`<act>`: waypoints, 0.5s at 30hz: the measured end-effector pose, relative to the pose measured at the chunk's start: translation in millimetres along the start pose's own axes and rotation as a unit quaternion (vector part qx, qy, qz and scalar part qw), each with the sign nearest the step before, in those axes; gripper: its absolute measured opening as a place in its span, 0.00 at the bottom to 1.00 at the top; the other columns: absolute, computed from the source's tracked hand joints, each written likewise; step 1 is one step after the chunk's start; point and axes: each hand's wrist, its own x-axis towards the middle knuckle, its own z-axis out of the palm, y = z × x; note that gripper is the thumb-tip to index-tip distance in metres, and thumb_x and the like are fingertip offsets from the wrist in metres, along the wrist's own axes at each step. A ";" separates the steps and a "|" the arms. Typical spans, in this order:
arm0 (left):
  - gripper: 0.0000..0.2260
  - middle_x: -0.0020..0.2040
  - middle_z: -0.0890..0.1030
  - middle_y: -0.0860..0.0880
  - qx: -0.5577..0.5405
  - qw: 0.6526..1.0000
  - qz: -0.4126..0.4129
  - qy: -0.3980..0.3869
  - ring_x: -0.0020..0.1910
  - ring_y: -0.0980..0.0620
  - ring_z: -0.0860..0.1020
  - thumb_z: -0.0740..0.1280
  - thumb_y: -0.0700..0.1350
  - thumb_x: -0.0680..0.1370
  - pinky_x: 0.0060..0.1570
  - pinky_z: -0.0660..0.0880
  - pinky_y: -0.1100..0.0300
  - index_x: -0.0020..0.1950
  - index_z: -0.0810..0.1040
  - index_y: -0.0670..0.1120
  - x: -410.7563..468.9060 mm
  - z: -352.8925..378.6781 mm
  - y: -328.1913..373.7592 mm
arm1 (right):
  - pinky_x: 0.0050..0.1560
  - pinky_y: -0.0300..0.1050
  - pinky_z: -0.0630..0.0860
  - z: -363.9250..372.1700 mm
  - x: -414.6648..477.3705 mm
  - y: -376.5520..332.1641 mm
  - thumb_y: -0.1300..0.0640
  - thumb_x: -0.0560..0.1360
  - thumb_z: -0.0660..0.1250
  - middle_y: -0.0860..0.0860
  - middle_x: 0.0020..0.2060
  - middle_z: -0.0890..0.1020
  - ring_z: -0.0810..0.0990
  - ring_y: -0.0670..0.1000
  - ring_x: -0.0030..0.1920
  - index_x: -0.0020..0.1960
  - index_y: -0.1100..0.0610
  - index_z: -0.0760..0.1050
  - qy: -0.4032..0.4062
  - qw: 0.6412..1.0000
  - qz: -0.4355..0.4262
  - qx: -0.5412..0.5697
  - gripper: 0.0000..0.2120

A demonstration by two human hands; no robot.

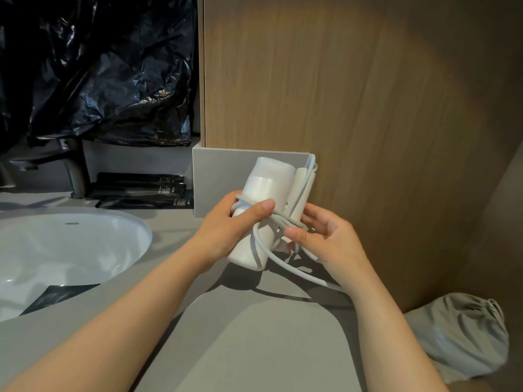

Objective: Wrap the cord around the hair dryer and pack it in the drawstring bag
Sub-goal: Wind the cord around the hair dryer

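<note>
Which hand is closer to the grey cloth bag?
Right. The right hand holds the cord up and left of the bag; the left hand grips the hair dryer farther left.

The person is showing a bare left forearm (127, 306) and a bare right forearm (390, 321), both lying uncovered from the lower edge of the view up to the wrists. The left hand (226, 224) and right hand (331, 239) are likewise appearing bare, the fingers (263, 206) displaying short, rounded, plain nails.
</note>
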 end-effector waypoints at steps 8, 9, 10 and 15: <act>0.19 0.45 0.79 0.60 0.071 0.983 0.063 0.156 0.39 0.64 0.79 0.77 0.55 0.67 0.34 0.73 0.70 0.53 0.73 0.57 -0.9 0.9 3.6 | 0.41 0.41 0.81 -27.2 -11.2 4.5 0.56 0.71 0.74 0.45 0.39 0.85 0.83 0.46 0.39 0.50 0.50 0.84 -0.029 0.980 0.028 -0.197 0.07; 0.20 0.45 0.78 0.60 0.077 0.982 0.066 0.161 0.40 0.64 0.78 0.76 0.54 0.68 0.34 0.72 0.70 0.55 0.73 0.56 -0.4 -1.4 4.3 | 0.40 0.40 0.80 -27.5 -13.0 5.5 0.54 0.71 0.74 0.45 0.37 0.85 0.83 0.46 0.38 0.48 0.49 0.84 -0.039 0.977 0.026 -0.207 0.05; 0.20 0.46 0.78 0.60 0.074 0.981 0.069 0.163 0.40 0.64 0.78 0.76 0.54 0.68 0.33 0.72 0.71 0.56 0.72 0.55 -0.6 -3.1 5.2 | 0.38 0.38 0.79 -25.8 -14.6 6.4 0.51 0.71 0.74 0.45 0.37 0.85 0.82 0.46 0.38 0.47 0.48 0.84 -0.046 0.977 0.024 -0.207 0.06; 0.20 0.47 0.79 0.58 0.045 0.986 0.082 0.136 0.35 0.71 0.78 0.76 0.53 0.69 0.31 0.71 0.76 0.57 0.74 0.53 -1.5 1.0 5.9 | 0.43 0.39 0.78 -9.0 -11.3 7.3 0.48 0.70 0.75 0.41 0.40 0.83 0.79 0.40 0.44 0.50 0.46 0.82 0.007 0.983 -0.032 -0.181 0.10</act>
